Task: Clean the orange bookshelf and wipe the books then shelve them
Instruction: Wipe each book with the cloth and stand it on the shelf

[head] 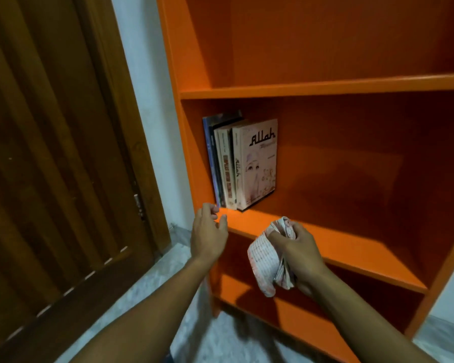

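1. The tall orange-painted wooden bookshelf (325, 86) stands against a white wall, beside a dark brown panelled wooden door (50, 153). The top shelf board and the lower boards carry nothing in view.
2. A short row of upright paperback books (240, 163) stands on the middle shelf, packed against the left side panel. The outermost pale cover faces right.
3. The right hand (299, 248) grasps a crumpled white cloth with red print (269, 260), bunched in the fist just in front of the middle shelf edge.
4. The left hand (209, 231) is released, fingers loosely curved, holding nothing, near the foot of the books.
5. Judged step: shelving underway, some books placed. The next move likely calls for fetching another book to wipe; none is in view.
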Demonstrator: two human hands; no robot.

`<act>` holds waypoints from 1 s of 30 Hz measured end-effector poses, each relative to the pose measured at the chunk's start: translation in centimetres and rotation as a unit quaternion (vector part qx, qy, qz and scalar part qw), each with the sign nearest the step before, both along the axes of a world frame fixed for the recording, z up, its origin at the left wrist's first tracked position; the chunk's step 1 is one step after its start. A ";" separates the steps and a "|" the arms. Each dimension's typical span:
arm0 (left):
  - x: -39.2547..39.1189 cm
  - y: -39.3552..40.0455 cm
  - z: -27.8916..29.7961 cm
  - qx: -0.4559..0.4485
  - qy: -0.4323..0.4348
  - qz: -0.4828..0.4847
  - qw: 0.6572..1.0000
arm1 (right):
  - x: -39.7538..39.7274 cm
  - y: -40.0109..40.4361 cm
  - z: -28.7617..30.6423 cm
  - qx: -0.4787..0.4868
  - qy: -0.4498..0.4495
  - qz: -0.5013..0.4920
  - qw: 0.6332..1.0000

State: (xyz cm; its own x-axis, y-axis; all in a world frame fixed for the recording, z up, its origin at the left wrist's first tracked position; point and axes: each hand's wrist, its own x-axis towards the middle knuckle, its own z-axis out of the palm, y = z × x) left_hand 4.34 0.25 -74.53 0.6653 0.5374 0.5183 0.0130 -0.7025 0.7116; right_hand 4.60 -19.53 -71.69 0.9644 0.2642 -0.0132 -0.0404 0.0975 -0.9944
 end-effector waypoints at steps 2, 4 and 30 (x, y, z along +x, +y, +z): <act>-2.7 1.1 -1.8 -0.002 0.027 -0.002 1.000 | -1.2 0.4 -0.9 -0.015 0.022 0.018 0.999; -5.0 2.0 -3.6 -0.010 0.067 -0.011 0.998 | -2.0 0.7 -1.6 -0.030 0.033 0.029 0.999; -21.1 5.1 -44.6 -0.182 0.571 0.011 0.801 | -7.0 3.9 -11.1 -0.274 0.018 0.153 0.949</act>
State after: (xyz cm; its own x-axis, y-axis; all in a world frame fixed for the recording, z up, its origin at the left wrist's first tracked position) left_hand -16.74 5.38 -119.17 0.5828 0.5329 -0.6135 0.8099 -0.4426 0.3848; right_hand -2.40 -15.62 -82.77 0.8398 0.4761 -0.2608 -0.0179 -0.4559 -0.8898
